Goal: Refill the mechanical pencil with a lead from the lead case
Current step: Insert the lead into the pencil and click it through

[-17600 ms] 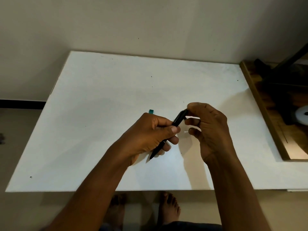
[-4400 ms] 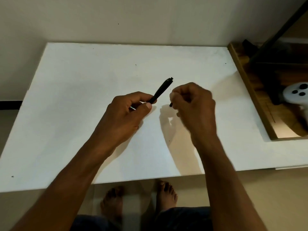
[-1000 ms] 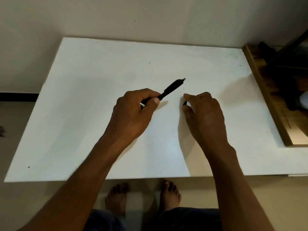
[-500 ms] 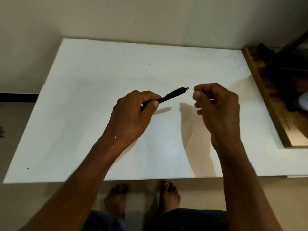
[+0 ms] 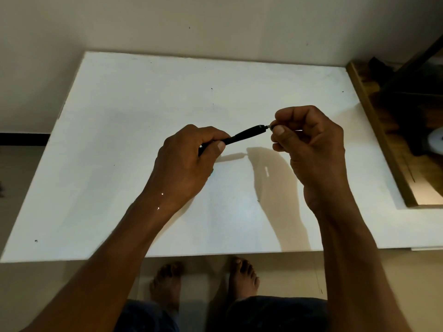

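My left hand (image 5: 187,164) grips the lower half of the black mechanical pencil (image 5: 247,134) above the white table (image 5: 134,104). The pencil slants up to the right, its back end free. My right hand (image 5: 309,144) pinches a small dark piece (image 5: 273,127) between thumb and forefinger, and it touches the pencil's back end. That piece is mostly hidden by the fingertips. The lead case is not in view, and I see no loose lead.
A wooden shelf (image 5: 388,149) adjoins the table's right edge, with dark objects and a white round thing (image 5: 437,142) on it. A wall runs behind the table. My bare feet (image 5: 167,283) stand below the table's front edge.
My right hand lifted from the table with the small dark piece and moved left to the pencil's back end. The left hand tilted the pencil a little flatter.
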